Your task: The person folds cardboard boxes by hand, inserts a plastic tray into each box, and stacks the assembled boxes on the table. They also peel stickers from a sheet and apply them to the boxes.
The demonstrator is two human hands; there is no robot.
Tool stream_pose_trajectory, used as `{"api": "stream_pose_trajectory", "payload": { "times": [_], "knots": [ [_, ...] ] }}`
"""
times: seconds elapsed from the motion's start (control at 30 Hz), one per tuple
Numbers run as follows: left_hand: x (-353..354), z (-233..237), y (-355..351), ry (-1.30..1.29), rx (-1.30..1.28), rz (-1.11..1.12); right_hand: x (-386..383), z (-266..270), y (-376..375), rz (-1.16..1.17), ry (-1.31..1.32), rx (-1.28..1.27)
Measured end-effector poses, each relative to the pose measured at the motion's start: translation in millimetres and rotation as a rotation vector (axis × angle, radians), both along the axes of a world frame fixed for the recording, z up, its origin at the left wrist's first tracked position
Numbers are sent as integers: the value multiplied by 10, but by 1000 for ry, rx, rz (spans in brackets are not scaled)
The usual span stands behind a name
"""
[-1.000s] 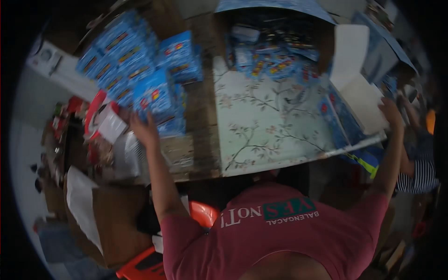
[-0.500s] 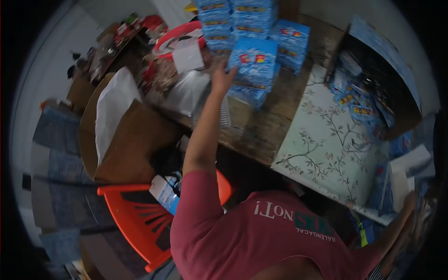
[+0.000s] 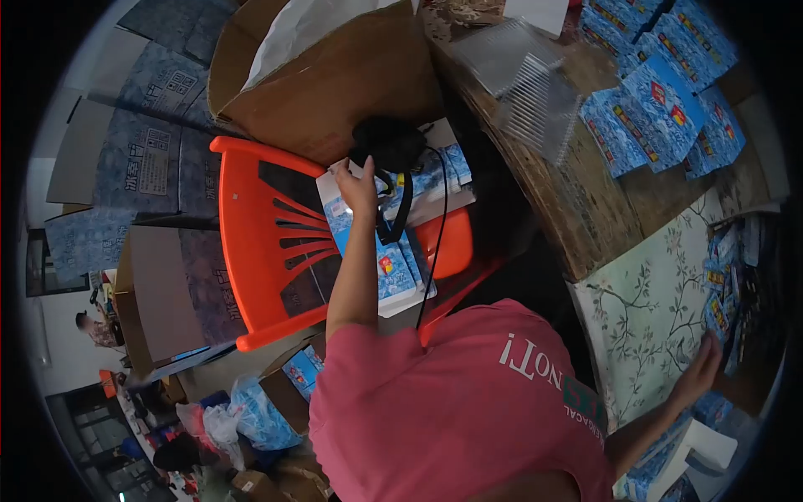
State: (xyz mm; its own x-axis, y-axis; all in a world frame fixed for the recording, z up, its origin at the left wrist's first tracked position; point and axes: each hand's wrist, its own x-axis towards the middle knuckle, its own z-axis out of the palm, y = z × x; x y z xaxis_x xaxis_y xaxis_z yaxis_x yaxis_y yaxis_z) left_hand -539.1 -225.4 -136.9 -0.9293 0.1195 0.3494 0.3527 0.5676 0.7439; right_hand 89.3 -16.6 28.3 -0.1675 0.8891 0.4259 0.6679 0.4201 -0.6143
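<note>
My left hand (image 3: 358, 189) is over an orange plastic chair (image 3: 234, 243), thumb spread from the fingers, fingertips right at the upper edge of a blue-and-white printed flat carton (image 3: 393, 280). A black strap (image 3: 403, 213) and a dark bundle (image 3: 386, 142) with a cable lie on the cartons there. On the other side, my right hand (image 3: 701, 370) is held with fingers stretched out beside the floral-covered tabletop (image 3: 644, 326). Just past its fingertips are small blue packets (image 3: 718, 314) in a box at the edge of view.
Blue printed boxes (image 3: 661, 113) stand stacked on the wooden table (image 3: 577, 209), near clear ridged plastic sheets (image 3: 535, 100). A large open brown carton (image 3: 335, 92) is behind the chair. Grey-blue cartons (image 3: 155, 159) are piled at left; plastic bags (image 3: 259, 414) lie below.
The view has swung left toward the chair. My left hand has gone from beside the blue box stack to the carton on the chair. My right hand is now by the packets.
</note>
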Motion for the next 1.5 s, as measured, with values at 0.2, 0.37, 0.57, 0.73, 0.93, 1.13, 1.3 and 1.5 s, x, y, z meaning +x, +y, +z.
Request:
{"api": "stream_pose_trajectory", "payload": {
  "times": [0.2, 0.37, 0.57, 0.73, 0.93, 1.13, 1.3, 1.5],
  "knots": [
    [-299, -447, 145, -124, -15, 21, -1768, -18, -5, 333, -87, -181],
    [-769, -674, 23, -427, -301, -131, -2231, -117, -205, 553, -109, -229],
    [-36, 1198, 1, -1029, 726, -586, -2037, -380, -165, 555, -119, -366],
    [479, 2351, -474, -734, 772, -830, -1875, -827, 95, 533, -193, -294],
    [1511, 3432, -1285, -332, 649, -714, -1517, -1593, 306, 566, -278, 36],
    [1844, 3991, -2097, -367, 104, -312, -1461, -1661, 315, 562, -150, -28],
    [1578, 3480, -2859, -560, -196, -127, -1426, -1709, 353, 538, -113, -95],
    [978, 2923, -3299, -712, -319, -182, -1416, -1768, 390, 546, -106, -43]
  ]
}}
